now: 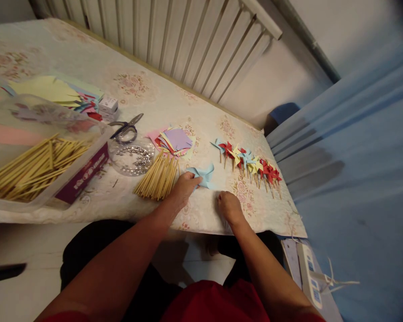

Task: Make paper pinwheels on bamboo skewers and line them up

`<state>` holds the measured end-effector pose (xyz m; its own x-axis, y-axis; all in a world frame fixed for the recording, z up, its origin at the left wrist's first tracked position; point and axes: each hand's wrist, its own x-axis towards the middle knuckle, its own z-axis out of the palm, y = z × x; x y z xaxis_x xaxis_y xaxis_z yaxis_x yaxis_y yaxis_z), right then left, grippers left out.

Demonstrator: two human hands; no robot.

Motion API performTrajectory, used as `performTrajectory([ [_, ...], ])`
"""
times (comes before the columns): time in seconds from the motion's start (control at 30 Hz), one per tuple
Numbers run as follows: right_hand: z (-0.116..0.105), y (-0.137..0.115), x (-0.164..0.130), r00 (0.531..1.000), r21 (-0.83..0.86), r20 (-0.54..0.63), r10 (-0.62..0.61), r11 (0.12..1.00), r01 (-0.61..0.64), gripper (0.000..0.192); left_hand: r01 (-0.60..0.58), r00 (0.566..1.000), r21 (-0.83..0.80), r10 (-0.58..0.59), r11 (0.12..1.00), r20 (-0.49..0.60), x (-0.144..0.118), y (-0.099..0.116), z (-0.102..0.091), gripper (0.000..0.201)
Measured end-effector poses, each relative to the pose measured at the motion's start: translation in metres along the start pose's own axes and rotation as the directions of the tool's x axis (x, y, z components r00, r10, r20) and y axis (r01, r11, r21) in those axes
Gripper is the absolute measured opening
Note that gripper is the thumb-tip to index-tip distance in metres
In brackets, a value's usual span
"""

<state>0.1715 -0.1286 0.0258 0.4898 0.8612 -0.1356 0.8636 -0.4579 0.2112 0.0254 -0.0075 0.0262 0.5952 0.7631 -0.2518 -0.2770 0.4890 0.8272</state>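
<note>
My left hand [184,187] pinches a light blue folded paper pinwheel [204,175] that lies on the flowered tablecloth [201,214]. My right hand [229,207] rests just to its right with the fingers curled; whether it grips something small I cannot tell. A bundle of wooden sticks [158,178] lies right beside my left hand. Behind it sits a stack of coloured paper squares [174,142]. To the right, a row of finished pinwheels on sticks [251,166] in red, yellow and blue lies on the cloth.
A round clear dish of shiny pins [131,157] and scissors [126,127] lie left of the sticks. A clear plastic box [83,172] holds many more sticks. Coloured paper sheets [53,91] and a small white box [108,105] sit farther back. A blue curtain [356,156] hangs at the right.
</note>
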Motion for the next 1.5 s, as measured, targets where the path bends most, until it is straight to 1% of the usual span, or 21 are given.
performTrajectory([
  [0.17,-0.001,0.0,0.002,0.998,-0.045,0.015,-0.055,0.997,0.056,0.023,-0.01,1.0,0.009,0.01,1.0,-0.008,0.0,0.0,0.0,0.023],
  [0.37,-0.001,0.0,0.004,0.998,-0.044,0.023,-0.064,0.997,0.065,0.022,0.0,1.0,-0.007,0.0,1.0,0.0,-0.003,0.003,0.0,0.022],
  [0.53,0.001,-0.001,0.002,0.997,-0.059,-0.002,-0.075,0.995,0.075,0.022,-0.02,1.0,-0.015,0.02,1.0,-0.009,-0.003,0.004,0.0,0.021],
  [0.73,0.003,0.0,-0.001,0.997,-0.027,-0.021,-0.07,0.997,0.069,0.019,-0.009,1.0,-0.019,0.009,1.0,-0.012,-0.002,0.004,0.001,0.02],
  [0.9,0.006,0.003,-0.003,0.995,-0.006,-0.046,-0.093,0.996,0.093,0.017,-0.01,1.0,-0.031,0.01,0.999,-0.01,-0.003,0.004,0.001,0.018],
  [1.0,0.008,0.006,-0.003,0.99,0.061,-0.094,-0.101,0.992,0.107,0.015,-0.01,1.0,-0.026,0.01,1.0,-0.019,-0.003,0.004,0.001,0.018],
  [1.1,0.009,0.011,-0.003,0.985,0.198,-0.14,-0.097,0.972,0.124,0.014,-0.004,0.999,-0.008,0.004,1.0,-0.032,-0.003,0.003,0.001,0.019],
  [1.23,0.014,0.015,-0.003,0.986,0.415,-0.155,-0.056,0.902,0.116,0.014,0.005,0.999,0.005,-0.004,1.0,-0.032,-0.002,0.002,0.001,0.018],
  [1.3,0.017,0.016,-0.004,0.986,0.484,-0.159,-0.044,0.867,0.117,0.014,0.01,0.999,0.004,-0.01,1.0,-0.03,-0.002,0.001,0.001,0.018],
  [1.4,0.021,0.017,-0.005,0.982,0.509,-0.183,-0.05,0.849,0.138,0.014,0.012,1.0,-0.001,-0.012,1.0,-0.028,-0.001,0.001,0.002,0.018],
  [1.5,0.022,0.016,-0.007,0.976,0.474,-0.207,-0.064,0.867,0.157,0.014,0.004,1.0,-0.004,-0.004,1.0,-0.022,-0.002,0.001,0.002,0.018],
])
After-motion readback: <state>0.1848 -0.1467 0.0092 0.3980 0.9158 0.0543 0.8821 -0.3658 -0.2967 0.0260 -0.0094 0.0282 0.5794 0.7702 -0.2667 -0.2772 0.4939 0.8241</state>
